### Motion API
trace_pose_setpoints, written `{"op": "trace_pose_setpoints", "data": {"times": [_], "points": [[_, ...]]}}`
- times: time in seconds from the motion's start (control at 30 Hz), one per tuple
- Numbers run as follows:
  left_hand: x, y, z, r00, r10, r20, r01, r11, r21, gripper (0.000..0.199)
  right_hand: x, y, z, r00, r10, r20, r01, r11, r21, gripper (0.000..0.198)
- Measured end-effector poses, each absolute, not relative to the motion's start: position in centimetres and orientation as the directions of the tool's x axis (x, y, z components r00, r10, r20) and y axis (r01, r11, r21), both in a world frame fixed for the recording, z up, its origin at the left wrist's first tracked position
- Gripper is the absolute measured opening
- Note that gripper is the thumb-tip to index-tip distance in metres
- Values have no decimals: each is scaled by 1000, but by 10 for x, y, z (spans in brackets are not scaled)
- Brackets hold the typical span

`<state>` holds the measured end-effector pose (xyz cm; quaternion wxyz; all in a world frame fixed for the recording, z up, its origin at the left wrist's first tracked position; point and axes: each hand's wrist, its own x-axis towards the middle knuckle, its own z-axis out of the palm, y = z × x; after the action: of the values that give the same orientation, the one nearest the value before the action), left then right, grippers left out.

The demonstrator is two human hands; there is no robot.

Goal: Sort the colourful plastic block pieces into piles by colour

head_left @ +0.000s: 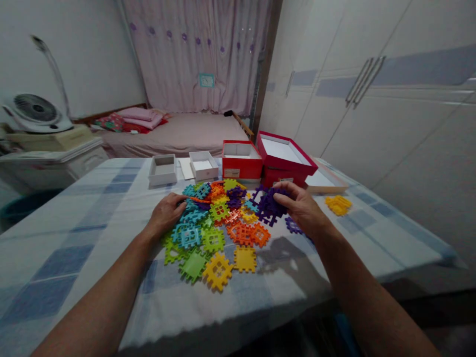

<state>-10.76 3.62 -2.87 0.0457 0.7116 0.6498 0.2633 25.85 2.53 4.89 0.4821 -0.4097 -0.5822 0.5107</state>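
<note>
My right hand point(299, 203) grips several dark purple interlocking tiles point(270, 204) between thumb and fingers, lifted just above the right side of a mixed pile. At the pile's left edge, my left hand point(167, 214) is closed, its fingertips at the end of an orange tile point(199, 200) seen nearly edge-on. Between the hands lie loose blue tiles point(188, 235), green tiles point(194, 264), orange tiles point(243, 232) and yellow tiles point(217, 271), notched along their edges and partly overlapping. Another purple tile point(293, 225) rests on the cloth, partly hidden by my right hand.
Behind the pile stand two small white boxes point(162, 169), a red box point(241, 166) and a crimson box point(284, 154). A shallow tray point(326, 181) sits at the right. Yellow tiles point(338, 205) lie apart near it. A checked cloth point(74, 238) covers the table.
</note>
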Motion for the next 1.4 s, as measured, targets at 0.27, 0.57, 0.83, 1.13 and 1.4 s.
{"op": "trace_pose_setpoints", "data": {"times": [0.27, 0.57, 0.83, 1.13, 1.4], "points": [[-109, 38, -28, 12, 958, 286, 908, -130, 397, 53, 352, -14, 40, -114, 992, 45, 486, 95, -869, 30], [-111, 37, -27, 9, 963, 269, 913, -118, 390, 51, 358, -16, -2, -82, 937, 339, 767, 277, -579, 23], [-108, 36, -27, -5, 954, 300, 908, -122, 402, 48, 338, -14, 14, -111, 889, 443, 749, 368, -550, 20], [-105, 34, -24, 6, 957, 289, 908, -126, 400, 51, 248, 12, 31, -475, 797, 373, 627, 604, -492, 18], [-110, 38, -31, 7, 952, 307, 906, -136, 400, 49, 190, 52, 20, -575, 794, 200, 732, 608, -307, 38]]}}
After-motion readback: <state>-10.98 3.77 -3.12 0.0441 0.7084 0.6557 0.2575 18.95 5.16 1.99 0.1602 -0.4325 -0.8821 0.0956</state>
